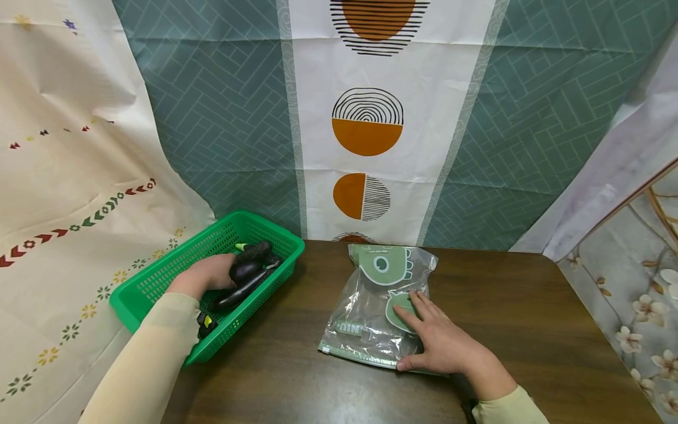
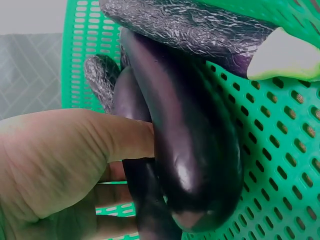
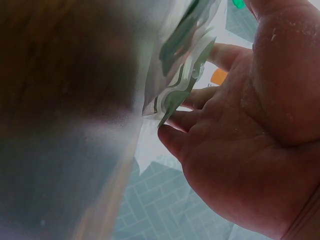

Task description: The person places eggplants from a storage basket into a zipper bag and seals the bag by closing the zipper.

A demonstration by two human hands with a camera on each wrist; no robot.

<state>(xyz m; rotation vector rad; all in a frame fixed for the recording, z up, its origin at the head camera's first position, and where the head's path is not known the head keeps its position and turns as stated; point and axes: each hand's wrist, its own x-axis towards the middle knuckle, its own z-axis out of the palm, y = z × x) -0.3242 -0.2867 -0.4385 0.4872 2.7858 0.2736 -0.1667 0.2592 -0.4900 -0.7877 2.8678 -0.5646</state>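
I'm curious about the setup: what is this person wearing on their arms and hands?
Both arms are covered by snug, pale cream long sleeves that end at the wrists. The left hand and right hand are bare: no gloves, rings or markings show. A dark strap edge peeks beneath the right wrist.

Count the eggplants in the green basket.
3, possibly more hidden. One eggplant lies by the left hand, whose fingers touch it; a second lies beneath it; a wrinkled one lies at the far end of the green basket.
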